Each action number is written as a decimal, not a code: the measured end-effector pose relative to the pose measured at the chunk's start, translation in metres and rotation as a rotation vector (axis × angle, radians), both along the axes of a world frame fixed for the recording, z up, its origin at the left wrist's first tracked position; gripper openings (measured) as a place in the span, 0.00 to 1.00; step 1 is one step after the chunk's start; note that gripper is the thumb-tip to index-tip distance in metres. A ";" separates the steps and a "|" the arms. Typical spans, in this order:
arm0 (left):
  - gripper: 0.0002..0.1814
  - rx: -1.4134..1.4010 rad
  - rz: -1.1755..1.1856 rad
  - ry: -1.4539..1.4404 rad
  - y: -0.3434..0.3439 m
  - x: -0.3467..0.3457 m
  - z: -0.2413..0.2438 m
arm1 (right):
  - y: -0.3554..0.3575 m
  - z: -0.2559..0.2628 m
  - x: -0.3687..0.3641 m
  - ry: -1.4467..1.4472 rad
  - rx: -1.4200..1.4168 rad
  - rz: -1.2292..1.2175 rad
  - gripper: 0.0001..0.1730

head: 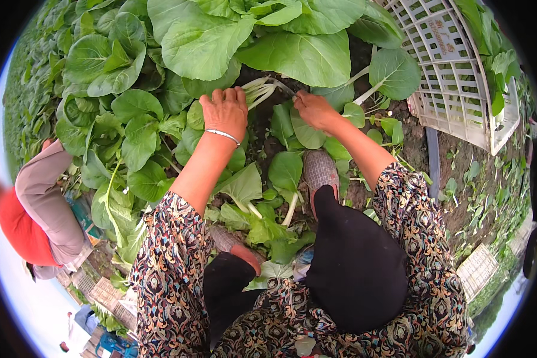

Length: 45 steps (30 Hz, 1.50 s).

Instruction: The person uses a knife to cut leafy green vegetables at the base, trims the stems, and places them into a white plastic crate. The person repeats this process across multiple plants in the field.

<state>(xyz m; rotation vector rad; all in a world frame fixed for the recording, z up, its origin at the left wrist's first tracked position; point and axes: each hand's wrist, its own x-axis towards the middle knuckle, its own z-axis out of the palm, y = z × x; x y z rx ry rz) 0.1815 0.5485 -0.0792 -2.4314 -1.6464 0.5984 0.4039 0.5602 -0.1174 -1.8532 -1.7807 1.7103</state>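
Observation:
My left hand [225,112], with a silver bangle at the wrist, closes over a leafy green plant with pale stems [260,91] that lies tilted, its base end pointing right. My right hand [313,109] is closed round a knife, whose metal blade [283,87] reaches up and left to the base of those stems. The knife's handle is hidden in the fist. Broad leaves of a large leafy green [302,56] hang just above both hands. Between my shoes, loose leaves [246,192] and a small plant [286,172] lie or stand on the soil.
A white plastic crate [452,76] holding greens stands at the upper right, beside a dark hose [433,156]. Dense leafy plants [134,107] fill the left. A person in a red top [24,228] crouches at far left; more crates [477,270] and another person [78,326] are further off.

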 end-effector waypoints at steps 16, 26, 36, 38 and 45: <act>0.16 0.077 -0.146 -0.613 -0.034 0.011 0.075 | -0.035 0.048 0.031 0.868 -0.404 -0.692 0.24; 0.25 -0.386 0.047 -0.624 -0.038 0.057 0.088 | -0.051 0.080 0.025 1.074 -0.610 -0.700 0.14; 0.06 0.025 -0.226 -0.313 -0.013 0.041 0.058 | -0.046 0.042 0.041 0.400 -0.377 -0.491 0.18; 0.13 -0.105 -0.151 -0.097 0.004 0.031 0.037 | -0.035 0.037 0.028 0.257 -0.267 -0.324 0.20; 0.11 -0.191 -0.076 0.101 0.015 0.012 0.000 | 0.012 0.000 -0.009 0.100 0.017 -0.028 0.18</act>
